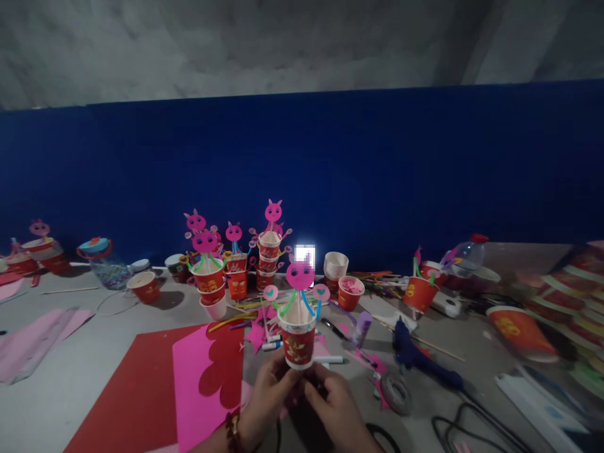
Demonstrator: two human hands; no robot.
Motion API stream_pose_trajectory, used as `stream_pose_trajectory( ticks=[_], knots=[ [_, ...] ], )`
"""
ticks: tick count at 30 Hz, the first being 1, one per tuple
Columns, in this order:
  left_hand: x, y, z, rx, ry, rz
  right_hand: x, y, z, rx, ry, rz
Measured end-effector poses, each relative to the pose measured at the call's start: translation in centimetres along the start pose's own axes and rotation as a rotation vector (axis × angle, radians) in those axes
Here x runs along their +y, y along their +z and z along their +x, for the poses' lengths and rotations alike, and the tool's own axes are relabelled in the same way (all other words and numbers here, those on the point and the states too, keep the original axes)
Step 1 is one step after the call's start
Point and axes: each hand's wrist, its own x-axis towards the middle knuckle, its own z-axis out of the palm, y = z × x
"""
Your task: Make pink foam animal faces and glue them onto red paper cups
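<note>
A red paper cup [299, 343] with a gold pattern stands upright in my hands near the middle of the view. From it rise a pink round face [301, 275] with ears and green and blue stems ending in pink discs with hearts. My left hand [271, 393], with a beaded bracelet at the wrist, has its fingers curled round the cup's lower left side. My right hand [333, 399] is closed at the cup's lower right, thumb near its base. Parts of both hands' fingers are hidden behind the cup.
Red card [136, 377] and pink paper [193, 390] lie left. Behind stand similar decorated cups [207, 280] and a plain red cup [350, 294]. Rightward are a purple glue stick [362, 328], a tape roll [395, 393], a dark blue glue gun [419, 357] and a tipped cup [521, 333].
</note>
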Motion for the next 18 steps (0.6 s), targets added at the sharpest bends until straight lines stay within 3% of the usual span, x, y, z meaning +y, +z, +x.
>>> stream_pose_trajectory(
  ticks=[5,11,18],
  knots=[
    [-0.19,-0.12,0.02,0.037,0.057,0.001,-0.4,0.09,0.03,-0.019,0.006,0.016],
    [-0.47,-0.24,-0.08,0.049,-0.015,-0.018,-0.59,-0.07,0.14,-0.028,-0.005,0.038],
    [-0.45,-0.57,-0.04,0.062,0.036,0.035,-0.21,-0.02,0.1,-0.012,-0.009,-0.033]
  ],
)
